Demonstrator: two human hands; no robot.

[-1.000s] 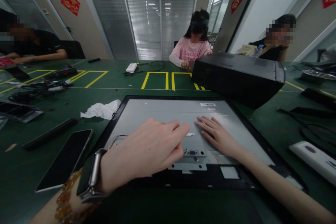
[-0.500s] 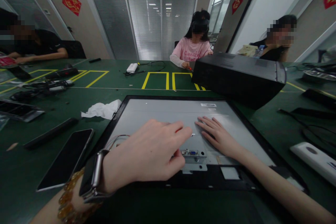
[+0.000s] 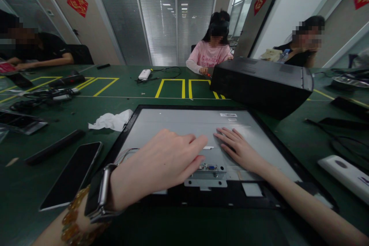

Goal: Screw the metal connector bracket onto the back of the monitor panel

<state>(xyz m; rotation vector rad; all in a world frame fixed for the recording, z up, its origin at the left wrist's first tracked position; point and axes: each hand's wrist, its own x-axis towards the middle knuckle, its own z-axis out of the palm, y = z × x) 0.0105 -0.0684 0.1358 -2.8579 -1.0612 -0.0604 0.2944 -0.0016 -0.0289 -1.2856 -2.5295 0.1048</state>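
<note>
Has a wide rectangular grey metal panel [image 3: 181, 121] lying flat on the dark green table [image 3: 135, 92], straight in front of the body, with a broad black frame [image 3: 207, 198] around its border. Rests the bare right hand [image 3: 240, 149] on the grey metal, right of the middle, palm down, with fingers straight and spread apart from each other. Holds the left hand [image 3: 167, 157] over the middle of the same panel, back of the hand upward, fingers bent inward, with tips of thumb and forefinger a little apart. Cannot tell about the other fingers, hidden under the hand, nor whether clamped on something small.

Wears a dark square smartwatch [image 3: 99, 194] and an amber bead bracelet [image 3: 72, 215] on the left wrist.

Just beside the left thumb, shows a silver metal bracket [image 3: 206, 183] and a small blue port [image 3: 212, 168]. Near the left edge, has thin coloured wires [image 3: 124, 154] partly covered by the left hand.

Left of the panel, has a crumpled white tissue [image 3: 112, 121] just beside the frame, then a black glossy smartphone [image 3: 72, 175] and a slim black bar [image 3: 54, 147]. Beyond the far right corner, has a large black box-like casing [image 3: 259, 88], with a person in a pink shirt [image 3: 211, 55] seated behind.
</note>
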